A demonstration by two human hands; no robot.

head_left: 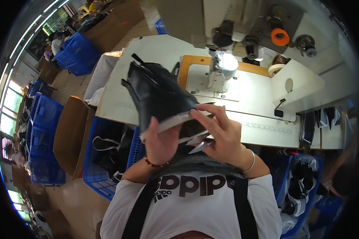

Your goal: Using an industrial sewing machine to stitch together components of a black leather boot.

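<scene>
A black boot upper (157,93) with a pale edge along its open bottom is held up in front of me, its shaft pointing away to the left. My left hand (161,141) is closed on its near left side, thumb up along the outside; the other fingers are partly hidden. At the right end of the pale edge, the thumb and forefinger of my right hand (227,137) pinch the upper. Tucked in that same hand is a pair of metal thread snips (200,145), with blades pointing left, below the upper.
Behind the upper stands a sewing machine (223,73) on a white table (155,46). Blue baskets (93,177) holding black pieces flank me, another blue basket (293,159) being on the right. An open cardboard box (71,135) stands left. Thread spools (280,36) hang above.
</scene>
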